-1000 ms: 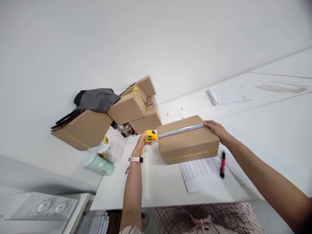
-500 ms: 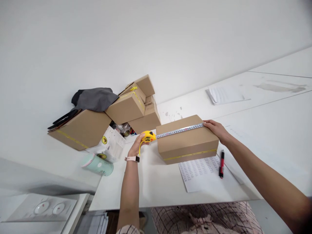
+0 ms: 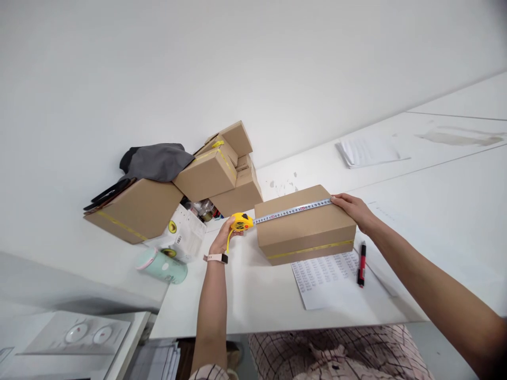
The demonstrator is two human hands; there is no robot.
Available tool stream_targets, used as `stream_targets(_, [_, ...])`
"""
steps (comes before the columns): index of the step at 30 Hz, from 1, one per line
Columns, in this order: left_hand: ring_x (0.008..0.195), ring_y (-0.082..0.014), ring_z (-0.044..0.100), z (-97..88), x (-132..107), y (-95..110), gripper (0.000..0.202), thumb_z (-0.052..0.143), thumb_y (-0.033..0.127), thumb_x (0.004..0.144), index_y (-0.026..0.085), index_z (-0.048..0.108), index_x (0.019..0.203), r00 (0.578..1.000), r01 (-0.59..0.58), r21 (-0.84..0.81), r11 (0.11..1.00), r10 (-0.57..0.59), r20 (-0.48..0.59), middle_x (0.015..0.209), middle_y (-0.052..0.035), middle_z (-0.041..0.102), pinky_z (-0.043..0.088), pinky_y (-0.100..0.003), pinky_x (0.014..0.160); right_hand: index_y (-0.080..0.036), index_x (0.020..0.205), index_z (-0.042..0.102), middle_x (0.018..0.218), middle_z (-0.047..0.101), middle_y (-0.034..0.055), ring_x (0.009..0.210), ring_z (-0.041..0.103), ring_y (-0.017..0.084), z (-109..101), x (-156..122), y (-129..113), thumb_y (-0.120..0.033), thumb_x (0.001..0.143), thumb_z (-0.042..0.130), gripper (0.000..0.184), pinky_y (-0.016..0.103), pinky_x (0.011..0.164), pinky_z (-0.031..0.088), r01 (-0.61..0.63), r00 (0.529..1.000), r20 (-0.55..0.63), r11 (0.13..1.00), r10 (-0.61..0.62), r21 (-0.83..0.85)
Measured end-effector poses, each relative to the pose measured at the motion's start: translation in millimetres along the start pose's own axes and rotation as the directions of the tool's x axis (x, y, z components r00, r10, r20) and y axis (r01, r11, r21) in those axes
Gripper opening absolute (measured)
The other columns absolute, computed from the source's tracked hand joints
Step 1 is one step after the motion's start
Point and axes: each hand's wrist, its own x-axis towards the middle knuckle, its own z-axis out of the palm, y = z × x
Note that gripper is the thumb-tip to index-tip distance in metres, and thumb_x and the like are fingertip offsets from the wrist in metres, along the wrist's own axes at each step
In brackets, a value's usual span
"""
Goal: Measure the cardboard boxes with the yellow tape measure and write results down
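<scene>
Left hand: the left hand (image 3: 226, 236) is curling shut around a yellow tape measure case (image 3: 242, 221), holding it just off the box's corner, seemingly to pull the blade taut.
Right hand: the right hand (image 3: 354, 209) is lying palm down, fingers together, pressing the blade's end onto the opposite corner, apparently to stop it slipping.
Blade: the white blade (image 3: 293, 210) is stretching flat between both hands, along the box's top edge.
Box: the cardboard box (image 3: 307, 233) is sitting on the white table (image 3: 257, 298) between the hands.
Beside the right wrist: a red pen (image 3: 362, 258) is lying at the edge of a printed sheet (image 3: 328, 277).
Left of the left hand: a mint tumbler (image 3: 162, 265) is lying on its side, with stacked boxes (image 3: 214, 174) beyond.
</scene>
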Motion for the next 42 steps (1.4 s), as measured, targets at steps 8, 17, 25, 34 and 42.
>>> stream_targets(8, [0.100,-0.0272,0.068,21.1,-19.3,26.8,0.053,0.071,0.051,0.078,0.014,0.068,0.115,0.999,-0.043,0.089,0.995,0.045,-0.019,0.111,-0.0128,0.073,0.054,-0.031,0.075,-0.020,0.079,0.070,0.088,0.074,0.0087,0.084,0.064,0.024,-3.5,-0.2,-4.3,-0.050,0.074,0.074,0.030,0.037,0.074,0.049,0.113,0.993,-0.027,0.990,-0.116,-0.082])
stream_targets(17, [0.089,-0.0214,0.070,120.0,-142.5,16.3,0.073,0.089,0.035,0.068,0.022,0.057,0.134,0.860,0.168,-0.119,0.979,-0.086,0.504,0.116,-0.0107,0.070,0.058,-0.032,0.074,-0.025,0.097,0.072,0.122,0.071,0.0076,0.117,0.061,0.029,15.0,-6.8,-66.1,-0.053,0.093,0.053,0.034,0.045,0.102,0.047,0.533,0.836,0.283,0.816,-0.469,-0.224])
stream_targets(25, [0.072,-0.0218,0.073,223.4,-115.5,-14.2,0.074,0.083,0.054,0.068,0.015,0.055,0.124,0.918,0.251,-0.480,0.841,-0.050,0.394,0.097,-0.0077,0.071,0.057,-0.034,0.068,-0.020,0.093,0.076,0.128,0.069,0.0134,0.128,0.052,0.035,89.8,48.4,-94.0,-0.033,0.096,0.043,0.036,0.054,0.109,0.038,0.597,0.789,0.572,0.497,-0.224,-0.630])
stream_targets(34, [0.064,-0.0179,0.069,230.0,-108.8,-14.6,0.062,0.080,0.057,0.070,0.016,0.058,0.112,0.920,0.272,-0.499,0.823,-0.071,0.384,0.092,-0.0067,0.071,0.055,-0.033,0.065,-0.027,0.096,0.075,0.106,0.076,0.0071,0.094,0.068,0.029,83.3,67.0,-65.4,-0.053,0.093,0.047,0.039,0.042,0.084,0.049,0.440,0.877,0.470,0.560,-0.101,-0.702])
stream_targets(42, [0.064,-0.0183,0.069,236.6,-107.5,-10.4,0.065,0.080,0.058,0.067,0.016,0.057,0.111,0.929,0.268,-0.458,0.848,-0.102,0.355,0.090,-0.0056,0.069,0.055,-0.031,0.061,-0.024,0.084,0.073,0.093,0.075,0.0055,0.089,0.066,0.026,86.5,72.0,-67.0,-0.058,0.090,0.054,0.039,0.040,0.085,0.049,0.415,0.873,0.478,0.660,-0.096,-0.626])
